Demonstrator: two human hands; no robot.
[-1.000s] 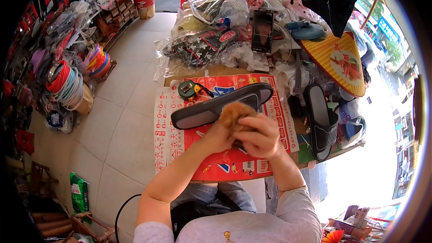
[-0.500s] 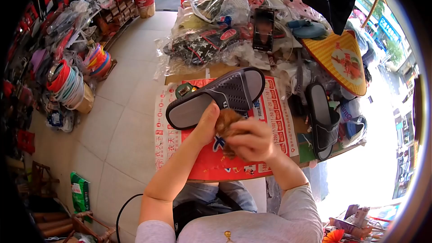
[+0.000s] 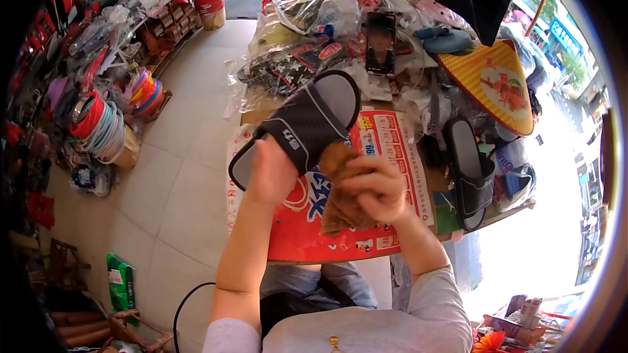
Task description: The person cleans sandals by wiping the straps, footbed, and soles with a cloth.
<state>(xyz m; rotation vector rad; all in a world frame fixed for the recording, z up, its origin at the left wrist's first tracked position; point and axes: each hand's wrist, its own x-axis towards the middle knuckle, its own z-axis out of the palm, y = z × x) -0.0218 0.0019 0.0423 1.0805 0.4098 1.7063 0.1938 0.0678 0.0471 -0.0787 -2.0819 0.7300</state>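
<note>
My left hand (image 3: 273, 173) is closed around a black slide sandal (image 3: 307, 121), its thumb up and its other fingers hidden behind the shoe. The sandal is tilted above the table, with its grey footbed and white-marked strap facing me. Pinched in my right hand (image 3: 378, 188) is a brown cloth (image 3: 348, 209), bunched at the top and hanging down close to the sandal's strap. Below both hands lies a red and white printed sheet (image 3: 301, 238). A similar black slide sandal (image 3: 468, 173) rests at the table's right side.
Plastic-wrapped shoes (image 3: 294, 65) are heaped at the back, with a phone (image 3: 381, 42) propped against them. A yellow conical hat (image 3: 497, 85) sits at the back right. On the left floor stand a bucket of coiled items (image 3: 101, 127) and a green bag (image 3: 120, 281).
My left hand has raised and turned the sandal, so its strap now faces me more. The cloth in my right hand has shifted slightly right and hangs more open.
</note>
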